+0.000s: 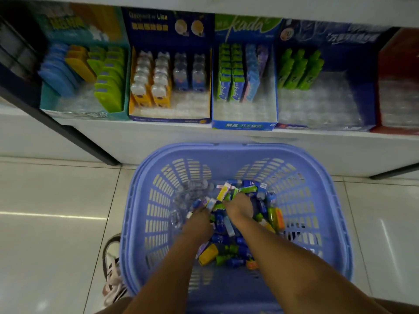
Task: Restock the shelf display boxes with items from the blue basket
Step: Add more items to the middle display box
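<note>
The blue basket stands on the floor below the shelf, with several small packs in blue, green, yellow and white heaped in its bottom. Both my hands reach down into that heap. My left hand lies on the left of the pile, its fingertips among blue and white packs. My right hand digs in beside it, fingers buried between green and blue packs. Whether either hand grips a pack is hidden. Above, display boxes line the shelf: a teal box, a yellow-and-blue box, a green-topped box and a dark blue box.
Each display box has clear plastic tray slots at its front and rows of packs behind. A red box stands at the far right. A dark shelf post slants at the left. My shoe is on the white tiles beside the basket.
</note>
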The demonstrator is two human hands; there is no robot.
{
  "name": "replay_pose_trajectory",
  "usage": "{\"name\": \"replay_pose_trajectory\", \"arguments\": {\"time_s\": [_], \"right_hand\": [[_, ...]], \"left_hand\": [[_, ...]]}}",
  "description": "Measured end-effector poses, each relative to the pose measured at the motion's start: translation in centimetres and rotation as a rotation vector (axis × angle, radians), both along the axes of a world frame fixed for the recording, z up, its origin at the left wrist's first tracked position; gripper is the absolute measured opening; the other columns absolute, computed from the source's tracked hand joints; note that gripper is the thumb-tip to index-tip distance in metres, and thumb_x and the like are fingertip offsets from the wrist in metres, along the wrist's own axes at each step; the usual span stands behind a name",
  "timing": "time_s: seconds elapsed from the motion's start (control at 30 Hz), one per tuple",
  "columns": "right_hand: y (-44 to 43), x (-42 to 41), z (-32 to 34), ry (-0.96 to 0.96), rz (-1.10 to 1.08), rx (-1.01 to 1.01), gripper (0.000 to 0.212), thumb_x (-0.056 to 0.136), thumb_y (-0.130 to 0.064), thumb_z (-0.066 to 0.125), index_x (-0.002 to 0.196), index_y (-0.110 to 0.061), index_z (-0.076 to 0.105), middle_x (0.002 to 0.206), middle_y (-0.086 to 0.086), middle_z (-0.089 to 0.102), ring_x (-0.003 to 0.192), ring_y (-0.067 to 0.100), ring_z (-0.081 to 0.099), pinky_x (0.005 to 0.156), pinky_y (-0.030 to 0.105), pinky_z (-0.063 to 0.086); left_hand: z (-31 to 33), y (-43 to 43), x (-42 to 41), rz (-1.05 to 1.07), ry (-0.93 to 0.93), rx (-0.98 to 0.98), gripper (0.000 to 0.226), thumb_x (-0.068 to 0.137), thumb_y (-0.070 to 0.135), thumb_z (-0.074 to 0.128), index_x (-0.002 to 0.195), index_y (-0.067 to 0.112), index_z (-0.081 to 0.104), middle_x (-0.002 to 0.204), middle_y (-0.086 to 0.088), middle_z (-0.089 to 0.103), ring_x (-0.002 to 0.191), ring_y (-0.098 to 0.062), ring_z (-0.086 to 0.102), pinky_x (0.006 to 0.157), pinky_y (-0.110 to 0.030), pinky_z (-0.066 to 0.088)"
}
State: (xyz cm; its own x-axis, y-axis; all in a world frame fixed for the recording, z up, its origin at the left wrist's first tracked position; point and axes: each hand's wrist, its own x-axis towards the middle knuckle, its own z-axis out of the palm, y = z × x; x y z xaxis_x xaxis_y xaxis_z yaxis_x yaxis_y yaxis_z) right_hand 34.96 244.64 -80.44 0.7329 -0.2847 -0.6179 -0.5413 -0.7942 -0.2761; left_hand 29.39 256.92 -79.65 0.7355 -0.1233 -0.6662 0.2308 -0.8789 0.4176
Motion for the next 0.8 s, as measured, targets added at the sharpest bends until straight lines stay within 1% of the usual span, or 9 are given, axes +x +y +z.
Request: {"name": "replay_pose_trajectory", "arguments": {"time_s": [0.17, 0.27, 0.33, 0.4, 0.47, 0.53, 0.63, 0.73, 0.8], "right_hand": [[-0.4, 0.1, 0.6, 0.068, 0.098, -0.044, 0.040, 0.077, -0.043, 0.074, 0.067, -0.012, 0.051, 0.073, 0.005, 0.061, 0.070, 0.023, 0.062, 0.052, 0.029, 0.045], [-2.0, 0.0, 2.1, 0.193, 0.058, 0.110, 0.050, 0.076, -0.048, 0.073, 0.060, -0.018, 0.037, 0.060, 0.000, 0.044, 0.055, 0.015, 0.049, 0.046, 0.026, 0.039], [-3.7, -0.1, 3.4, 0.263, 0.024, 0.259, 0.047, 0.079, -0.038, 0.071, 0.059, -0.014, 0.037, 0.058, 0.005, 0.043, 0.051, 0.015, 0.044, 0.048, 0.024, 0.037], [-5.3, -0.2, 5.1, 0.257, 0.031, 0.427, 0.034, 0.081, -0.027, 0.069, 0.063, -0.009, 0.046, 0.065, 0.011, 0.049, 0.056, 0.018, 0.050, 0.055, 0.025, 0.039], [-6.4, -0.3, 7.5, 0.191, 0.021, 0.601, 0.022, 0.081, -0.022, 0.070, 0.072, -0.010, 0.055, 0.067, 0.007, 0.055, 0.054, 0.011, 0.056, 0.053, 0.022, 0.043], [-7.3, -0.2, 10.0, 0.119, -0.015, 0.714, 0.021, 0.077, -0.025, 0.076, 0.076, -0.012, 0.060, 0.064, 0.001, 0.058, 0.057, 0.009, 0.057, 0.057, 0.024, 0.045], [-8.9, 0.2, 13.1, 0.040, -0.067, 0.790, 0.030, 0.079, -0.036, 0.072, 0.078, -0.008, 0.060, 0.069, 0.010, 0.054, 0.061, 0.016, 0.048, 0.059, 0.029, 0.039], [-9.6, 0.3, 15.3, -0.023, -0.232, 1.015, 0.024, 0.090, -0.023, 0.061, 0.094, 0.000, 0.062, 0.074, 0.011, 0.059, 0.053, 0.010, 0.051, 0.046, 0.020, 0.035], [-9.7, 0.1, 16.9, -0.063, -0.321, 1.199, 0.017, 0.089, -0.015, 0.059, 0.098, -0.002, 0.064, 0.078, 0.010, 0.069, 0.061, 0.011, 0.065, 0.041, 0.017, 0.036]], "left_hand": [[0.5, 0.1, 0.3, 0.075, 0.053, -0.001, 0.049, 0.092, 0.015, 0.054, 0.137, 0.004, 0.039, 0.135, -0.020, 0.047, 0.121, -0.033, 0.051, 0.093, -0.035, 0.043], [1.7, 0.1, 0.8, 0.096, 0.021, -0.027, 0.035, 0.093, 0.013, 0.051, 0.128, 0.005, 0.050, 0.128, -0.018, 0.055, 0.113, -0.032, 0.056, 0.090, -0.038, 0.048], [2.8, -0.3, 1.3, 0.112, -0.080, -0.154, 0.044, 0.091, 0.012, 0.057, 0.134, 0.012, 0.048, 0.136, -0.013, 0.050, 0.119, -0.029, 0.053, 0.096, -0.039, 0.047], [4.7, -1.1, 1.7, 0.120, -0.192, -0.321, 0.061, 0.087, 0.010, 0.065, 0.142, 0.020, 0.042, 0.146, -0.006, 0.041, 0.129, -0.024, 0.046, 0.103, -0.036, 0.042], [6.9, -2.1, 2.2, 0.074, -0.285, -0.405, 0.063, 0.085, 0.010, 0.068, 0.142, 0.022, 0.044, 0.147, -0.004, 0.040, 0.132, -0.021, 0.043, 0.107, -0.030, 0.037], [8.9, -3.0, 2.7, 0.037, -0.342, -0.455, 0.058, 0.087, 0.010, 0.066, 0.140, 0.019, 0.046, 0.144, -0.006, 0.047, 0.129, -0.021, 0.047, 0.105, -0.029, 0.038], [12.3, -3.7, 3.5, 0.040, -0.427, -0.487, 0.048, 0.089, 0.016, 0.065, 0.135, 0.017, 0.053, 0.135, -0.005, 0.057, 0.122, -0.019, 0.054, 0.102, -0.027, 0.041], [15.4, -4.1, 4.2, 0.132, -0.505, -0.565, 0.039, 0.084, 0.015, 0.070, 0.123, 0.010, 0.064, 0.126, -0.006, 0.063, 0.115, -0.014, 0.058, 0.099, -0.018, 0.041], [17.1, -4.4, 4.3, 0.226, -0.521, -0.602, 0.027, 0.086, 0.017, 0.068, 0.111, 0.006, 0.070, 0.106, -0.010, 0.071, 0.098, -0.017, 0.065, 0.089, -0.026, 0.049]]}}
